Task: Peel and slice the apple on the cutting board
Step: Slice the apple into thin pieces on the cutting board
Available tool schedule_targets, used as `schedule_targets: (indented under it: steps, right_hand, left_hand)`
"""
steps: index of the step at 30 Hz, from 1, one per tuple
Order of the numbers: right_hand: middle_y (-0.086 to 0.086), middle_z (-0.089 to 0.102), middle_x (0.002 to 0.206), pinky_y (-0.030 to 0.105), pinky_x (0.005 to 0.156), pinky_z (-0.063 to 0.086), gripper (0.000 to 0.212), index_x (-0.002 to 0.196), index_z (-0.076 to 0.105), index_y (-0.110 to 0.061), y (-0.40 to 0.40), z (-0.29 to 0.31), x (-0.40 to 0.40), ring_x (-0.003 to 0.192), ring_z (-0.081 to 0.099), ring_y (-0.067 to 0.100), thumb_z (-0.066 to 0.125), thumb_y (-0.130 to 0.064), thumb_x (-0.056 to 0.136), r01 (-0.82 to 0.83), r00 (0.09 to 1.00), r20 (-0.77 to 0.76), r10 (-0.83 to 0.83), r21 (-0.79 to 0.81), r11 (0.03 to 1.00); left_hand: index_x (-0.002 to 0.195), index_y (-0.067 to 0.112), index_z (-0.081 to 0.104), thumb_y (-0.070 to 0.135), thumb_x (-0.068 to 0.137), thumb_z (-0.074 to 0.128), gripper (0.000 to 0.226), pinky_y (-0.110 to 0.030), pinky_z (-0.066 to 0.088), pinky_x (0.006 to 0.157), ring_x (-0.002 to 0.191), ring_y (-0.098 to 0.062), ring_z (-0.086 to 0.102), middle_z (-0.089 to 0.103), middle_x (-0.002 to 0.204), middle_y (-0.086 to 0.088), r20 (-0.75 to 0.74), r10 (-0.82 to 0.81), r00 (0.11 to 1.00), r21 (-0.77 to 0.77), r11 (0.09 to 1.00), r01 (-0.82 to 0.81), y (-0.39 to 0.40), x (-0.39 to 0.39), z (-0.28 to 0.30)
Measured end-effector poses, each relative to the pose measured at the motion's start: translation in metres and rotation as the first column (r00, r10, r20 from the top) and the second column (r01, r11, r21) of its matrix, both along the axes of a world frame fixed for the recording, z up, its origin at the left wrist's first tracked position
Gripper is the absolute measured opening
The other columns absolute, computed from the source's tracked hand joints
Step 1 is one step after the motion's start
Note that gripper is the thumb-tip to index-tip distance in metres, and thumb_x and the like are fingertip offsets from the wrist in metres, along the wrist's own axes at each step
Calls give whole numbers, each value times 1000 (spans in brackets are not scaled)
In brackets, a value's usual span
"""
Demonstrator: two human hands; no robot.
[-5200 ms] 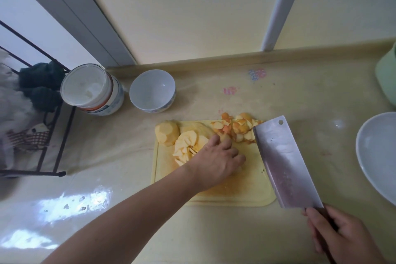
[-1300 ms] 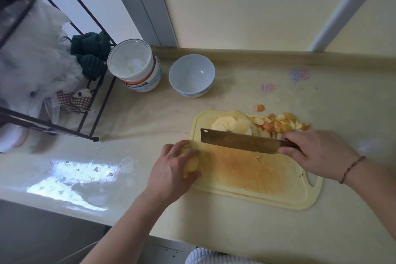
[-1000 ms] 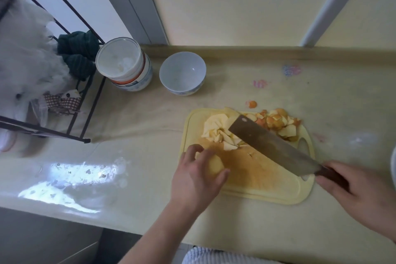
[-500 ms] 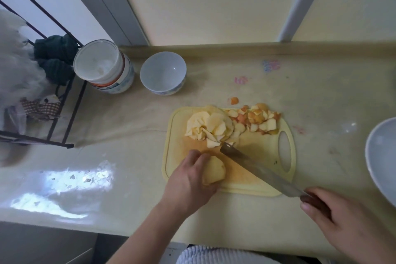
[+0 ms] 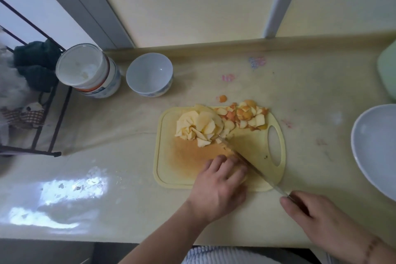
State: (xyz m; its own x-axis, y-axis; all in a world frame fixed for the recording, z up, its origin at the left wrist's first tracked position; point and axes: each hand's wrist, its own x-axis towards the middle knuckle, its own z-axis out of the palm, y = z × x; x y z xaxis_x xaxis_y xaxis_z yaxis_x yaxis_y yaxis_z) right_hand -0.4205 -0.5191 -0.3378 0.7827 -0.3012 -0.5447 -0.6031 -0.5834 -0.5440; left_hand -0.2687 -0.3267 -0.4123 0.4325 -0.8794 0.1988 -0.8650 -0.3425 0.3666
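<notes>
A yellow cutting board (image 5: 171,169) lies on the counter. A heap of pale apple slices (image 5: 199,126) sits at its far left, and a pile of reddish peel scraps (image 5: 244,115) at its far edge. My left hand (image 5: 218,186) covers a peeled apple piece at the board's near edge; the piece is almost fully hidden under my fingers. My right hand (image 5: 317,218) grips the handle of a cleaver (image 5: 252,165). Its blade stands edge-down across the board, right against my left fingertips.
A small white bowl (image 5: 149,75) and a white jar (image 5: 87,70) stand at the back left beside a black wire rack (image 5: 42,126). A large white bowl (image 5: 377,150) is at the right edge, a green object (image 5: 387,70) behind it. One peel scrap (image 5: 222,98) lies beyond the board.
My left hand carried the peeled apple piece from the board's left edge to its near middle and now covers it. The cleaver turned from flat to edge-down, close beside my fingers.
</notes>
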Motion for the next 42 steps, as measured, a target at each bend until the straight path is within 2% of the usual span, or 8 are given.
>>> schedule_targets:
  steps: [2,5,9,14,21,31,36,42]
  right_hand:
    - [-2,50,51,33,56,43,84,60,39,-15,4,5,0,50,51,14,12,-94,65,14,1000,-4,-14,-5,1000]
    - [-5,57,58,32,57,44,85,60,39,-17,12,14,-3,54,53,14,5,-95,62,0,1000,5,0,-48,999]
    - [-21,59,71,29,57,42,78,69,44,-34,28,18,-5,58,54,9,-2,-95,58,-12,1000,4,13,-81,997]
    - [-21,58,71,28,55,40,78,65,40,-21,26,15,-6,59,52,10,3,-89,67,-63,998,2,63,-113,992]
    - [-5,56,59,29,55,38,75,58,37,-14,23,8,-3,52,50,9,12,-83,76,-96,995,27,99,-106,990]
    - [-2,44,50,34,54,38,78,60,34,-14,16,8,4,50,43,17,10,-86,75,-83,996,28,85,-79,993]
    - [-4,47,52,29,53,35,78,58,34,-13,18,9,6,51,44,15,8,-85,75,-92,995,18,93,-66,994]
    - [2,50,53,36,56,44,77,57,38,-17,22,-3,13,51,48,15,6,-85,76,-88,996,-10,88,-92,992]
  left_hand:
    - [119,16,65,33,86,70,38,-40,53,79,104,-32,58,64,123,-7,51,-43,998,-58,997,46,3,2,-5]
    - [115,18,69,30,86,71,32,-38,52,76,99,-30,59,62,120,-2,84,8,996,-120,993,2,16,7,-9]
    - [125,23,60,33,95,65,33,-37,53,80,103,-32,61,56,128,0,133,-49,990,-129,989,67,37,16,-14]
    - [119,18,69,32,100,61,25,-37,54,77,96,-33,66,62,126,-1,146,-73,987,-141,985,94,40,20,-15]
    - [114,16,76,28,101,62,23,-36,54,78,98,-32,67,70,122,-2,171,-76,982,-142,985,101,41,20,-15]
    - [113,14,76,23,99,66,20,-35,51,78,99,-32,65,71,121,-3,178,-99,979,-153,980,127,36,25,-11]
    - [112,16,77,24,98,66,19,-34,52,79,98,-31,66,71,120,0,165,-87,982,-155,981,113,35,25,-13]
    - [114,14,76,23,98,67,20,-36,55,79,98,-33,67,71,121,-4,145,-97,985,-147,982,119,35,25,-13]
